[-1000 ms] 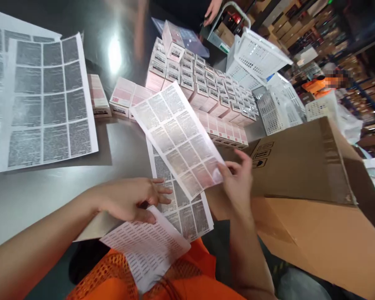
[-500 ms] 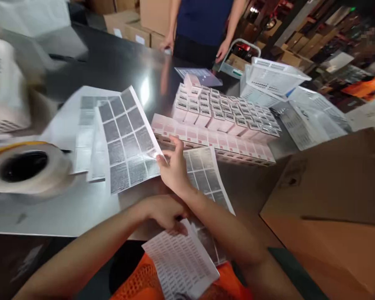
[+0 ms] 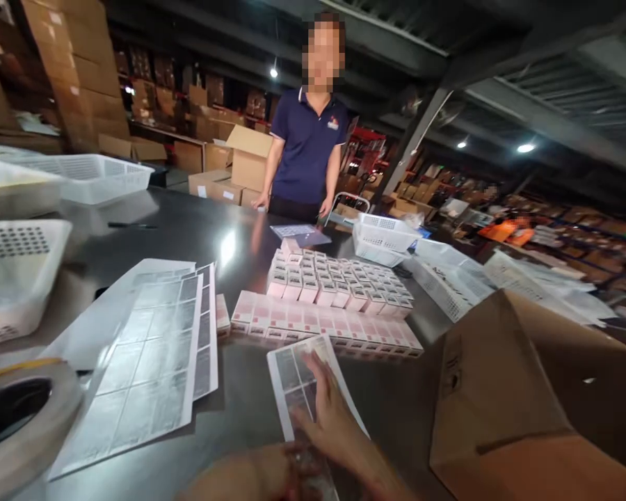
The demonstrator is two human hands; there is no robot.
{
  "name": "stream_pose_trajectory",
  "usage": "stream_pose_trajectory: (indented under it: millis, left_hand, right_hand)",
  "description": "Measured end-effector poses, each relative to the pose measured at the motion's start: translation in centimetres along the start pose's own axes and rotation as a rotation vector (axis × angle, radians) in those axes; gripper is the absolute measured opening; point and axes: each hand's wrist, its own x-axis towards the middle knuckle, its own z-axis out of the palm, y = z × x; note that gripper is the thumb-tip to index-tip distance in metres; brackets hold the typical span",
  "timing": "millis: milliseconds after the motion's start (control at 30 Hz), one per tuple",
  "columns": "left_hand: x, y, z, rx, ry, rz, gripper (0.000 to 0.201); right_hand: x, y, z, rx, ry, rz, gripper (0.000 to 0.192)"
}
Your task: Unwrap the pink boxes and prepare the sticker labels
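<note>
My right hand (image 3: 328, 417) lies flat, fingers spread, on a label sheet (image 3: 292, 372) near the table's front edge. My left hand (image 3: 263, 476) shows only partly at the bottom edge, fingers curled over the same sheet's near end. A stack of grey label sheets (image 3: 151, 362) lies to the left. Beyond the sheet, small pink boxes (image 3: 334, 282) stand packed together, with a row of them lying flat (image 3: 323, 323) in front.
A brown cardboard box (image 3: 506, 396) stands at right. A tape roll (image 3: 21, 417) sits at bottom left, white baskets (image 3: 15, 278) at left and back right (image 3: 383, 236). A person in a dark blue shirt (image 3: 305, 149) stands across the table.
The camera has tilted up. My right hand let go of the loose label sheet, which now lies on the left stack, and came down flat on the sheet before me.
</note>
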Motion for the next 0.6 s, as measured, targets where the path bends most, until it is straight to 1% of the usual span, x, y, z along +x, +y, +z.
stream_pose_trajectory:
  millis: [67, 133, 233, 300, 367, 467, 533, 600]
  left_hand:
    - [1.3, -1.1, 0.6, 0.050, -0.039, -0.024, 0.039]
    - [2.4, -1.9, 1.2, 0.072, -0.041, -0.048, 0.040]
    - [3.2, -2.9, 1.9, 0.074, -0.045, -0.078, 0.036]
    - [3.0, -3.5, 2.1, 0.070, -0.055, -0.078, 0.034]
    - [2.1, -4.1, 2.1, 0.069, -0.070, -0.067, 0.035]
    - [0.4, -4.8, 2.0, 0.052, -0.103, -0.039, 0.038]
    - [-0.5, -5.0, 2.0, 0.041, -0.075, -0.021, 0.039]
    - [-1.0, -5.2, 2.1, 0.043, -0.030, -0.014, 0.042]
  right_hand:
    - [-2.1, 2.5, -0.9, -0.112, -0.116, 0.082, 0.084]
    - [-3.9, 3.9, -1.2, -0.128, -0.178, 0.126, 0.083]
    - [-5.6, 4.8, -1.1, -0.088, -0.169, 0.155, 0.083]
    - [-5.9, 4.9, -1.1, -0.051, -0.147, 0.160, 0.085]
    - [-5.5, 4.8, -1.3, 0.005, -0.082, 0.140, 0.080]
    - [-4.0, 4.4, -1.9, 0.131, 0.133, 0.096, 0.057]
    - [-2.8, 4.1, -2.4, 0.210, 0.267, 0.078, 0.043]
    - [-1.9, 3.8, -2.8, 0.273, 0.332, 0.070, 0.037]
